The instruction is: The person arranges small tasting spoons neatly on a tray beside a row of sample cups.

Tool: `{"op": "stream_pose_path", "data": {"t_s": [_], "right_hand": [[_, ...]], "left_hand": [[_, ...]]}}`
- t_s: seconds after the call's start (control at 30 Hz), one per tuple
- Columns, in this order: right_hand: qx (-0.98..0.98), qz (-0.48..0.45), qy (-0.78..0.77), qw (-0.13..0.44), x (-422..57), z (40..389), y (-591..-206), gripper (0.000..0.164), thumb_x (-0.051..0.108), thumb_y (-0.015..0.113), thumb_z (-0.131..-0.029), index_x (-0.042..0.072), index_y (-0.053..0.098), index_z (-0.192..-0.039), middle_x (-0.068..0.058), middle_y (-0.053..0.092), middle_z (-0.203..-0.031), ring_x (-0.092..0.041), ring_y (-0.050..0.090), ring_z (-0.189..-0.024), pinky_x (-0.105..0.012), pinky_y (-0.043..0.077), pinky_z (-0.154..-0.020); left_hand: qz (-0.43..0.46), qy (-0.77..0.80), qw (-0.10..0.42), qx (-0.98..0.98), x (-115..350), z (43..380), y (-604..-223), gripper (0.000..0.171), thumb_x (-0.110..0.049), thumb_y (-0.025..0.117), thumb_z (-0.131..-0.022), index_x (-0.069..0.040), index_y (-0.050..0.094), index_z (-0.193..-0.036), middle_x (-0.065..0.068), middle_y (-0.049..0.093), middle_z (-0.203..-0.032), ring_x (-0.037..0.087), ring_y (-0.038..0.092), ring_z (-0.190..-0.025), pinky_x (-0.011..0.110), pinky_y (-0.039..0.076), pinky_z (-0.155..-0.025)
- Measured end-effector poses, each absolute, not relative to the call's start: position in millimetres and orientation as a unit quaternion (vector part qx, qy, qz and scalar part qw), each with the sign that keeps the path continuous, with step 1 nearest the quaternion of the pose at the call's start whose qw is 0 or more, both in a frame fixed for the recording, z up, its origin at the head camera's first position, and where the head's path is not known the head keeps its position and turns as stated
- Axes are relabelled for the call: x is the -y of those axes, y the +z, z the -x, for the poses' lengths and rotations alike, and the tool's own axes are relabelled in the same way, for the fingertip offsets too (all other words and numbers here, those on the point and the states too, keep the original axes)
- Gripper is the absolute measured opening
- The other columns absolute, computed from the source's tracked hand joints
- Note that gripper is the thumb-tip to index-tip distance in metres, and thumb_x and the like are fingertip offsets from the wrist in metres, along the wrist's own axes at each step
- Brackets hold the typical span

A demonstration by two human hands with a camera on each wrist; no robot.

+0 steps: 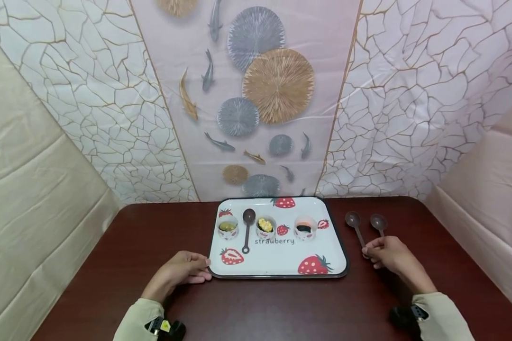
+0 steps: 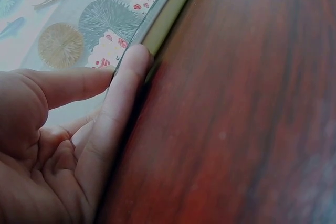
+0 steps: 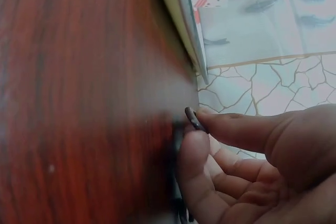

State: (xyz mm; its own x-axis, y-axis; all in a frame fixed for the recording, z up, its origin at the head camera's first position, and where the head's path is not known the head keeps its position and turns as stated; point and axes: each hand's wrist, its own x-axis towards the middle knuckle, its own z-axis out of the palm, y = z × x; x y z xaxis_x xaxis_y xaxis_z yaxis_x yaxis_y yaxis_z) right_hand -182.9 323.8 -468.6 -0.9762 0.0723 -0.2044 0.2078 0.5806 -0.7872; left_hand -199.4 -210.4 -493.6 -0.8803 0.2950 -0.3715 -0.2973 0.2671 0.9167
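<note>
My left hand (image 1: 181,271) pinches the near left corner of the white strawberry-patterned tray (image 1: 273,263). In the left wrist view the thumb lies on the tray's rim (image 2: 157,17) and the index finger runs along its side. To the right of the tray, my right hand (image 1: 390,258) pinches the handle end of a brown spoon (image 1: 352,219). That handle's ring (image 3: 193,119) shows between thumb and index finger in the right wrist view. A second brown spoon (image 1: 378,221) lies beside it, its handle partly hidden by the hand.
On the tray stand three small cups: one with greenish contents (image 1: 228,228), one with yellow bits (image 1: 266,228), one with something black (image 1: 305,228). A dark brown spoon (image 1: 247,229) lies between the first two. The reddish wooden table (image 1: 256,308) meets a patterned cloth backdrop (image 1: 256,156).
</note>
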Motion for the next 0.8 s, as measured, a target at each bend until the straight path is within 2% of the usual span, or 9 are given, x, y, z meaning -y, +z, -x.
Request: {"op": "stream_pose_path", "data": {"t_s": [0.2, 0.43, 0.8], "right_hand": [[-0.848, -0.077, -0.515, 0.099, -324.7, 182.9, -468.5, 0.022, 0.0, 0.054, -0.107, -0.02, 0.059, -0.111, -0.003, 0.072, -0.087, -0.012, 0.065, -0.071, -0.028, 0.062, -0.065], [-0.828, -0.063, -0.549, 0.096, -323.0, 179.6, -460.5, 0.027, 0.002, 0.054, -0.108, -0.023, 0.056, -0.118, -0.004, 0.072, -0.09, -0.01, 0.069, -0.074, -0.028, 0.064, -0.07], [-0.813, -0.022, -0.576, 0.085, -318.1, 183.3, -450.7, 0.031, 0.001, 0.053, -0.109, -0.025, 0.05, -0.125, -0.005, 0.075, -0.101, -0.01, 0.069, -0.081, -0.027, 0.064, -0.074]], "left_hand": [[-0.005, 0.612, 0.249, -0.751, 210.4, 194.6, -495.5, 0.039, -0.013, 0.063, -0.106, 0.019, 0.059, -0.128, 0.01, 0.077, -0.088, 0.013, 0.076, -0.078, 0.023, 0.063, -0.071], [-0.01, 0.611, 0.247, -0.752, 209.2, 195.5, -491.6, 0.039, -0.014, 0.063, -0.106, 0.019, 0.059, -0.128, 0.01, 0.078, -0.089, 0.012, 0.076, -0.078, 0.023, 0.063, -0.071], [-0.004, 0.61, 0.243, -0.754, 209.1, 198.0, -490.1, 0.04, -0.014, 0.064, -0.106, 0.019, 0.059, -0.129, 0.01, 0.078, -0.088, 0.012, 0.076, -0.077, 0.022, 0.063, -0.071]]}}
